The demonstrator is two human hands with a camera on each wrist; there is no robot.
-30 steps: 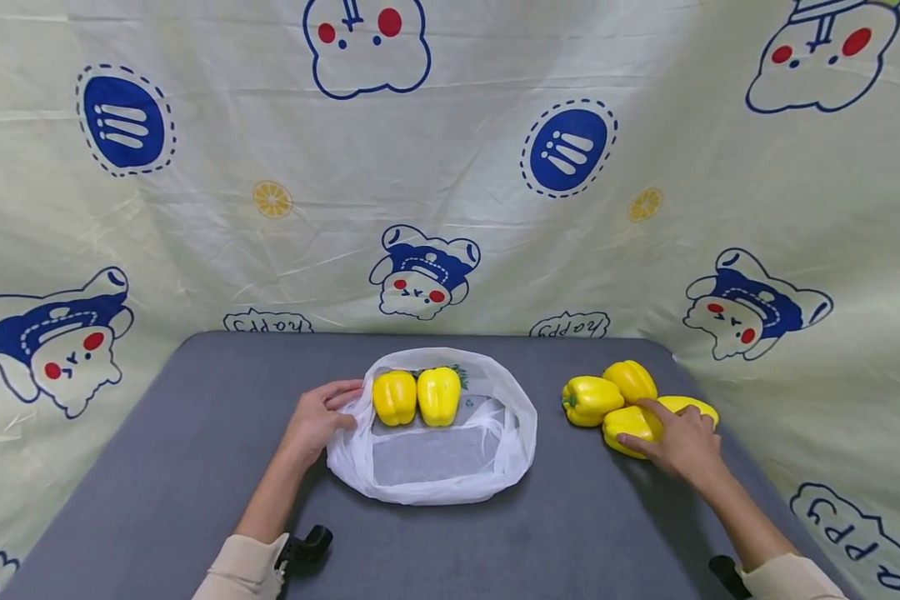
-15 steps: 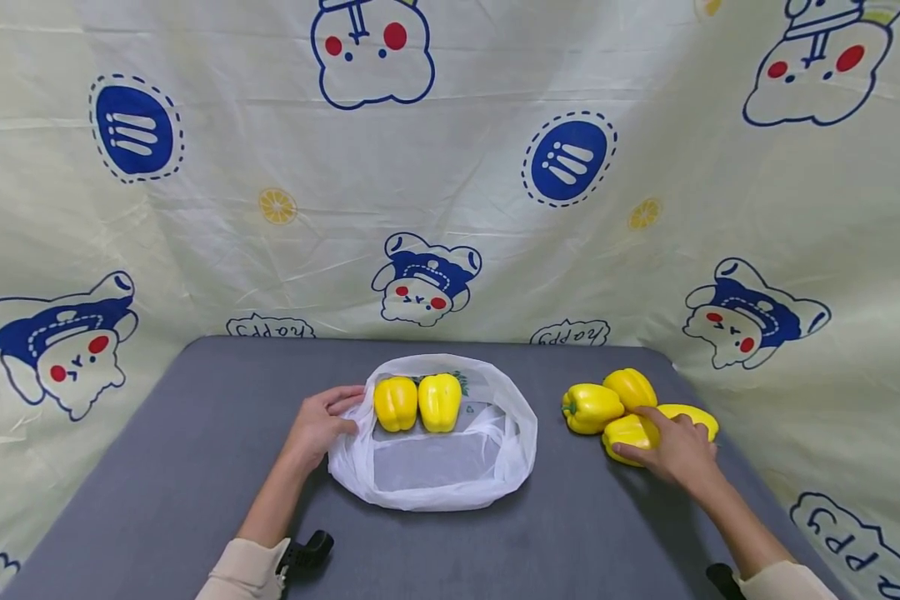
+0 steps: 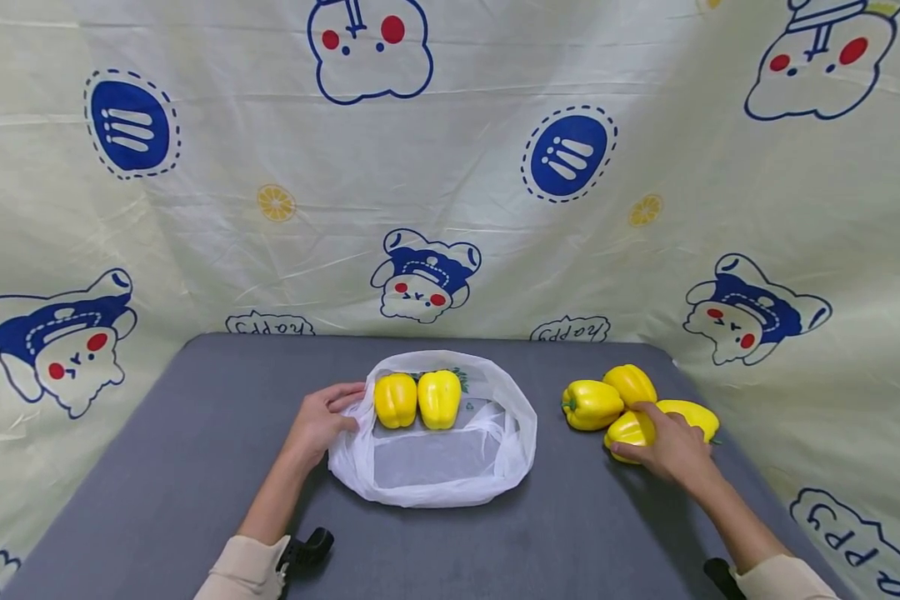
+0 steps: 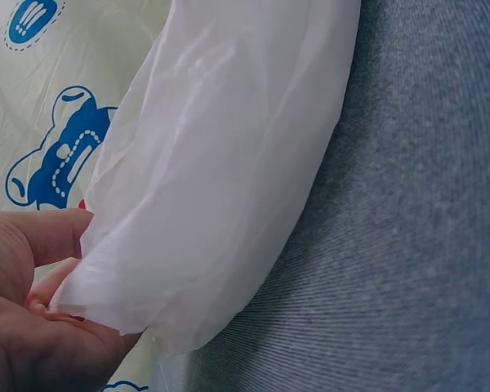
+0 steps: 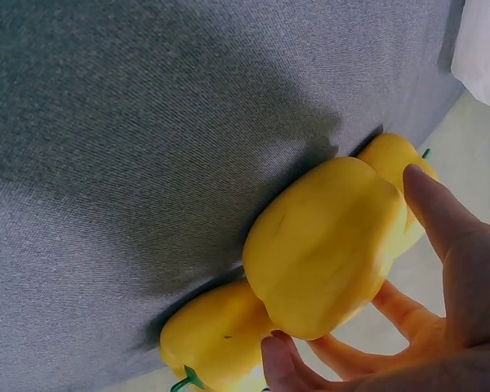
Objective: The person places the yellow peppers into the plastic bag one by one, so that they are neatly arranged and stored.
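A white plastic bag (image 3: 450,492) stands on the table with its mouth spread wide. Two yellow bell peppers (image 3: 439,400) lie side by side inside it, toward the back. My left hand (image 3: 319,425) pinches the bag's left side between thumb and fingers; the left wrist view shows the thin film (image 4: 204,180) at the fingertips. To the right is a cluster of several yellow peppers. My right hand (image 3: 675,446) grips the nearest yellow bell pepper (image 5: 327,245), thumb on one side and fingers on the other. Part of that pepper is hidden by the hand in the head view.
Close around the gripped pepper lie a bell pepper (image 3: 592,405) on the left, another pepper (image 3: 630,384) behind, and one more pepper (image 3: 690,412) on the right. A grey cloth covers the table (image 3: 195,467). A printed curtain (image 3: 450,167) hangs behind it.
My right thumb has slid along the near side of the front pepper, and the hand has closed in on it slightly. The left hand and the bag have stayed put.
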